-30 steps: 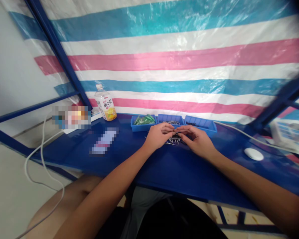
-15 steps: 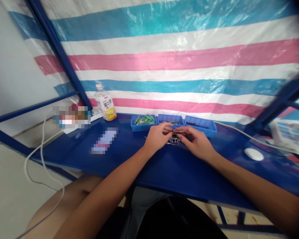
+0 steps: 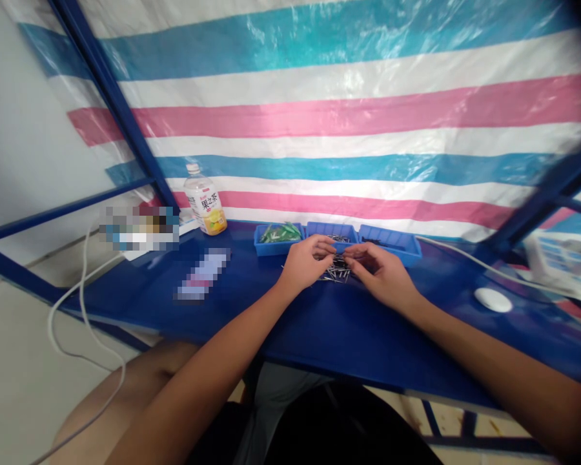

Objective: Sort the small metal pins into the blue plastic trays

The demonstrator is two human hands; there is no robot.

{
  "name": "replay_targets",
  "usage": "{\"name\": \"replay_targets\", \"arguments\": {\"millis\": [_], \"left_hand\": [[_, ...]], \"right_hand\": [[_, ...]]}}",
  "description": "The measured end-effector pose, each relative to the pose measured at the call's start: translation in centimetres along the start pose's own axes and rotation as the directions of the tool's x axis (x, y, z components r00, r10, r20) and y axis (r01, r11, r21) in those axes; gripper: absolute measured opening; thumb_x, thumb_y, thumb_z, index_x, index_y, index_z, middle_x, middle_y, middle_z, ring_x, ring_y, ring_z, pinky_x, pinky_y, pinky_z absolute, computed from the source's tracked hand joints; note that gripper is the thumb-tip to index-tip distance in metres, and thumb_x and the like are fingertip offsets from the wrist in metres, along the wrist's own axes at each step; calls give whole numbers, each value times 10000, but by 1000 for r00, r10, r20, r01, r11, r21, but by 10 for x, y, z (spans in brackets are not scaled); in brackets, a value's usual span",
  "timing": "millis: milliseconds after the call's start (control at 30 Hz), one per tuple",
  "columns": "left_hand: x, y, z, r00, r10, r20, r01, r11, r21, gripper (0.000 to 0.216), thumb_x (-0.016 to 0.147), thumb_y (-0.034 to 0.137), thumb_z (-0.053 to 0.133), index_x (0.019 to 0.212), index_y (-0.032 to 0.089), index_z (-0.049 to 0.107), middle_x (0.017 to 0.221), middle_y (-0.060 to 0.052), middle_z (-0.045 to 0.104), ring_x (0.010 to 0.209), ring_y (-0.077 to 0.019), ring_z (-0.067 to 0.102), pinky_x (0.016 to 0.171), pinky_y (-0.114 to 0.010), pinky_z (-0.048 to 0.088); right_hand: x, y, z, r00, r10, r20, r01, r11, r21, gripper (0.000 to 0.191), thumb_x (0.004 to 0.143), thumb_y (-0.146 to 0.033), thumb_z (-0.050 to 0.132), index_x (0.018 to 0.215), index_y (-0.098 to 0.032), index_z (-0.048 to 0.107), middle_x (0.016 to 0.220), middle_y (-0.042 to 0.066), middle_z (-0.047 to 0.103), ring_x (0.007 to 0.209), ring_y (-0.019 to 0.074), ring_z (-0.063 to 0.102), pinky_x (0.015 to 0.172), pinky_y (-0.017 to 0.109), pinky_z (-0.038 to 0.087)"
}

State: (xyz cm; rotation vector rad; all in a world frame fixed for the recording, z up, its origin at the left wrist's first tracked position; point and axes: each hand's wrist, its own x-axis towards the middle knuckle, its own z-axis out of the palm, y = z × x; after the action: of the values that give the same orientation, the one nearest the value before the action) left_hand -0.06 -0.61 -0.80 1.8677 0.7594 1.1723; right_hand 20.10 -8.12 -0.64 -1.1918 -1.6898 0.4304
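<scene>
My left hand (image 3: 306, 263) and my right hand (image 3: 383, 270) face each other over a pile of thin metal pins or rods (image 3: 337, 271) on the blue table. The fingertips of each hand are pinched together, close to one another. Whatever they hold is too small to make out. Just behind the hands stand three blue bins in a row. Green slender pieces (image 3: 285, 232) fill the left bin (image 3: 277, 249). Metal pieces lie in the middle bin (image 3: 330, 228), partly hidden by my fingers. Small dark pieces lie in the right bin (image 3: 410, 256).
A drink bottle (image 3: 206, 201) stands at the back left, with a blurred phone-like object (image 3: 203, 274) in front of it. On the right sit a white oval object (image 3: 492, 299) and a white cable (image 3: 469, 261). A striped plastic sheet (image 3: 319, 123) hangs behind the table.
Both hands have shifted very slightly, and a narrow gap between the fingertips shows more of the metal pile. The bins and bottle have stayed put.
</scene>
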Motion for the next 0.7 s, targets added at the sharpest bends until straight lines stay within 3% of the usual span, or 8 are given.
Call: {"name": "replay_targets", "arguments": {"millis": [200, 400, 700], "left_hand": [[-2, 4, 1, 998, 57, 28, -59, 996, 70, 348, 805, 75, 708, 1145, 132, 757, 1008, -100, 826, 910, -201, 798, 889, -349, 667], [-4, 6, 4, 993, 54, 107, -56, 998, 21, 337, 815, 87, 707, 1146, 129, 756, 1017, -101, 831, 889, -185, 800, 871, -329, 667], [-3, 6, 3, 988, 18, 155, -16, 1000, -12, 316, 835, 118, 729, 1149, 127, 760, 1035, -114, 830, 929, -211, 813, 911, -352, 666]], "right_hand": [[2, 3, -5, 990, -139, -5, 135, 967, -215, 133, 1000, -355, 660, 1073, -259, 715, 1049, 94, 753, 887, 253, 720, 730, 399, 612], [1, 6, -4, 992, -82, 95, 100, 974, -204, 66, 955, -303, 671, 998, -258, 691, 967, 45, 764, 731, 201, 685, 662, 362, 580], [1, 3, -3, 990, -96, 107, 116, 972, -206, 20, 922, -260, 667, 926, -265, 649, 906, 33, 750, 747, 213, 690, 698, 361, 567]]}}
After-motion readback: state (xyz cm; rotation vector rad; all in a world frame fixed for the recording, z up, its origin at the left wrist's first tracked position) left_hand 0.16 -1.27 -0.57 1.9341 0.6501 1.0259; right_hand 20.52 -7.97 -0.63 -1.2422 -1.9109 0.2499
